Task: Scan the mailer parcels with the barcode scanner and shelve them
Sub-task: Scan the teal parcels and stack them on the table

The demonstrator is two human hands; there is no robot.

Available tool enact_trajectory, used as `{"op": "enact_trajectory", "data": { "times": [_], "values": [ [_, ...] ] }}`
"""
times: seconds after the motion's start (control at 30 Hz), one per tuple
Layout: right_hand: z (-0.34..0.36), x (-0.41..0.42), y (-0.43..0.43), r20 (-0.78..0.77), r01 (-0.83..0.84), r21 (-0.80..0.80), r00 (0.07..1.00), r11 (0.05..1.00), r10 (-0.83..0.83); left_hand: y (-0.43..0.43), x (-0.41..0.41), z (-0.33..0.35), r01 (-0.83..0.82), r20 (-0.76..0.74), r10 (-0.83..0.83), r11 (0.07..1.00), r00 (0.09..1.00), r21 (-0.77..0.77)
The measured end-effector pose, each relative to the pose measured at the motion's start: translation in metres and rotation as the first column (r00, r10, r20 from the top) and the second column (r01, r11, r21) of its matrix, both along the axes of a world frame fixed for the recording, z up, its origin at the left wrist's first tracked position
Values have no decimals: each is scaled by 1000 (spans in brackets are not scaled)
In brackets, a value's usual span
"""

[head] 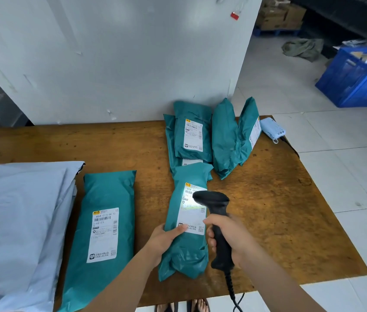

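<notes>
A teal mailer parcel [187, 248] with a white label lies lengthwise on the wooden table [290, 221]. My left hand [163, 240] grips its left edge, thumb on the label. My right hand [229, 235] holds a black corded barcode scanner [216, 219] just right of the parcel, its head over the label, which glows with scan light. Another teal parcel [103, 235] lies to the left, label up. Several more teal parcels [191, 134] lean at the back against the wall, two of them [234, 136] on edge.
A stack of large pale grey mailers [18, 221] covers the table's left end. A small light blue device [272, 129] sits at the back right corner. A blue plastic crate [358, 79] stands on the tiled floor to the right. A white wall panel rises behind the table.
</notes>
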State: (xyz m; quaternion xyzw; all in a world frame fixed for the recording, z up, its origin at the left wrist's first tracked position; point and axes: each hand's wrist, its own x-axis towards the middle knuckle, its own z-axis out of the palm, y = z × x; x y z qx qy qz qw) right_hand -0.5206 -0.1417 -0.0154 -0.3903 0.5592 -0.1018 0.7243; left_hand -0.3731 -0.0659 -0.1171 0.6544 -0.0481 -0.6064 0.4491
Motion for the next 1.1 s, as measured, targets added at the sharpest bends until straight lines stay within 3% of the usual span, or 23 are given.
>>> {"op": "enact_trajectory", "data": {
  "times": [0.9,1.1],
  "values": [
    [-3,-5,7,59,66,14,996,998,-67,3,-3,3,-18,-8,18,1000,1000,-17],
    [3,-7,-2,107,88,-2,990,996,-87,19,27,39,-2,65,8,996,998,-94]
  ]
}}
